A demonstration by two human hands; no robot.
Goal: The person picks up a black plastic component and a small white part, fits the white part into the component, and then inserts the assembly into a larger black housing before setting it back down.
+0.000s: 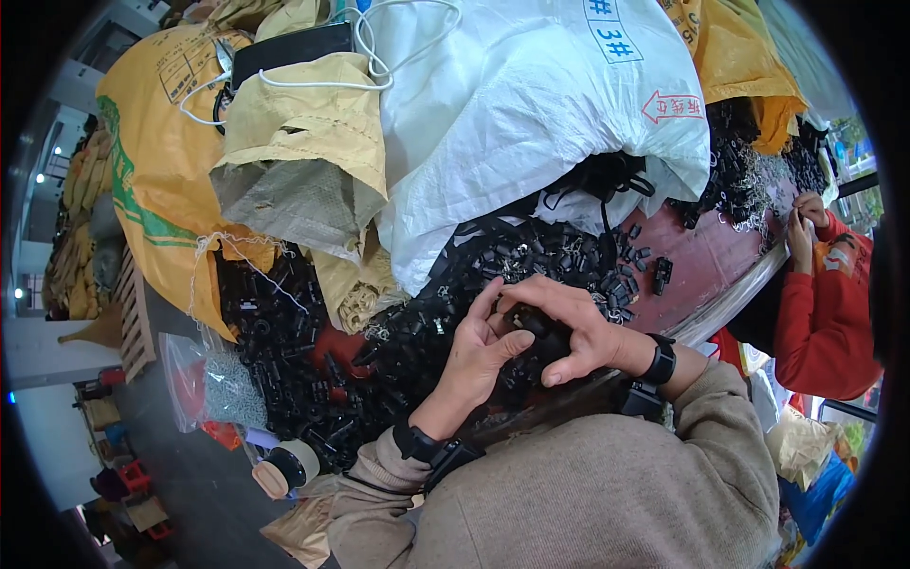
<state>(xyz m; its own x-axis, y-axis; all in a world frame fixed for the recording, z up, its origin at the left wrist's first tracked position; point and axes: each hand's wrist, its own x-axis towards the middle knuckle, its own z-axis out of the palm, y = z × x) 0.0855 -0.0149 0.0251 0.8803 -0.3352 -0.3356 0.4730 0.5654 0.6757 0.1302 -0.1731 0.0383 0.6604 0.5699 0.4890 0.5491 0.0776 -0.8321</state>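
Over a heap of small black plastic clips [521, 251], my two hands come close together. My left hand [482, 349] has its fingers pointing up and its thumb held apart; nothing shows in its grip. My right hand [573, 327] arches over in a C shape, thumb well away from the curled fingers, fingertips close to those of the left. Dark clips show through the gap between the hands; whether any lies in the palms is hidden. More black clips [313, 408] spread to the left, beside my left forearm.
A white woven sack [531, 95] slumps over the heap. Yellow sacks [156, 123] and a paper bag [303, 133] stand left, with a black phone-like device [294, 49] and white cable on top. A bag of small metal parts [232, 389] lies left. At right, a red-sleeved person [825, 313] works.
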